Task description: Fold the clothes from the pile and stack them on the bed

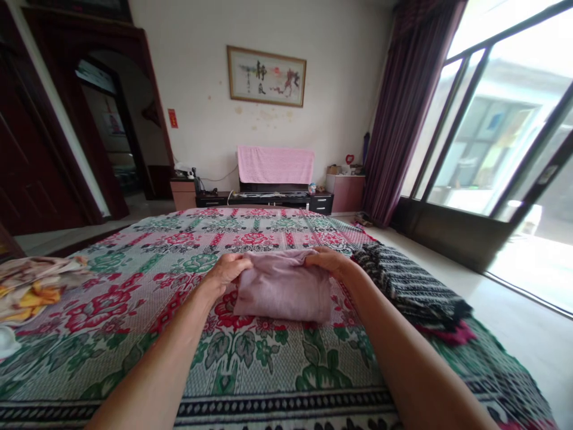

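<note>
A pale pinkish-mauve piece of cloth (283,292), folded into a rough rectangle, is held between my two hands over the flowered bedspread (179,263). My left hand (228,272) grips its far left corner, thumb on top. At the far right corner my right hand (330,263) pinches the fabric, with the fingers partly hidden behind it. The cloth's upper edge is bunched and creased between the hands, while its lower edge hangs toward me. Whether that near edge touches the bedspread I cannot tell.
To the right lies a folded black-and-white knitted item (407,286). Crumpled cream and yellow fabric (36,286) lies at the far left, near a white object (8,341). Beyond the bed stands a low black cabinet (320,203) below a pink towel (276,165).
</note>
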`<action>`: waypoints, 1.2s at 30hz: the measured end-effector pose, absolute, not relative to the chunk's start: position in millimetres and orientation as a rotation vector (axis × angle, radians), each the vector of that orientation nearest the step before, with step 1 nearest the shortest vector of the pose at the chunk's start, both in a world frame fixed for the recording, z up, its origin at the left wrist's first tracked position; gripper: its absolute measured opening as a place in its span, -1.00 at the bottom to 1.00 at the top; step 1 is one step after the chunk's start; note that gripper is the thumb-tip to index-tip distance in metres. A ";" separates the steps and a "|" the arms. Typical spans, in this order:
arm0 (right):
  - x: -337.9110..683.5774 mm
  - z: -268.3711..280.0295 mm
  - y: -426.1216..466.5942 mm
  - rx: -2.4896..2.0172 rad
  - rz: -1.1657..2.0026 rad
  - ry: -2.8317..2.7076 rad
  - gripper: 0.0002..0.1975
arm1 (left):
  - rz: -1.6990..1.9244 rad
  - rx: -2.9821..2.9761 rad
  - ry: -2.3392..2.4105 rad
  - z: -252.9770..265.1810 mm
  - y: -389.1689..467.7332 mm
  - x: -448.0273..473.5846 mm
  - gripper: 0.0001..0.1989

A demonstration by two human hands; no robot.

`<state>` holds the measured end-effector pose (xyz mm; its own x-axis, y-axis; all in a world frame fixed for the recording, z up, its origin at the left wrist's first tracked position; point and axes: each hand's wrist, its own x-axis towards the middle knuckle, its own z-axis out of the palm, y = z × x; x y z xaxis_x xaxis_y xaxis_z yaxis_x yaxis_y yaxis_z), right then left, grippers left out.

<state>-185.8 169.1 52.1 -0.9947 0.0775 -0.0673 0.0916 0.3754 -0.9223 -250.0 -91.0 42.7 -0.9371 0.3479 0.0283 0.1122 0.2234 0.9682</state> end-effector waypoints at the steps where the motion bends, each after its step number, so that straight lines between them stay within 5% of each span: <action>1: -189.1 53.6 165.7 0.106 -1.791 2.738 -0.81 | 1.833 0.492 2.435 47.3 -91.1 -251.4 -0.82; 5: -201.3 56.1 144.8 -0.142 -1.753 3.531 -0.72 | 1.914 0.796 3.070 60.7 -99.7 -257.6 -0.78; 8: -203.9 46.9 133.5 -0.433 -1.256 3.831 -0.74 | 1.563 1.084 3.359 51.8 -114.4 -265.8 -0.80; 11: -201.7 31.7 130.4 -0.568 -0.713 3.746 -0.75 | 1.117 1.086 3.304 32.8 -129.7 -274.7 -0.83; 15: -197.0 22.3 132.8 -0.573 -0.377 3.509 -0.70 | 0.854 0.929 2.967 22.3 -143.7 -276.6 -0.83; 20: -189.6 42.1 146.4 -0.595 -0.477 3.214 -0.65 | 1.135 0.781 2.760 35.2 -154.6 -271.5 -0.78; 23: -187.6 55.6 150.0 -0.601 -0.720 3.219 -0.79 | 1.288 0.677 2.909 38.2 -157.1 -273.0 -0.68; 28: -190.7 52.8 121.4 -0.838 -0.967 3.454 -0.89 | 1.055 0.711 2.977 33.4 -151.8 -274.4 -0.68; 36: -191.0 30.1 81.6 -1.025 -0.382 3.529 -0.88 | 0.856 0.716 3.086 31.9 -144.0 -265.1 -0.76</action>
<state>-191.0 81.6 30.1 -0.7084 -0.4364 0.5547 -0.5451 0.8375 -0.0373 -265.1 -144.0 31.9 -0.8955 0.3719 0.2445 0.4448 0.7698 0.4578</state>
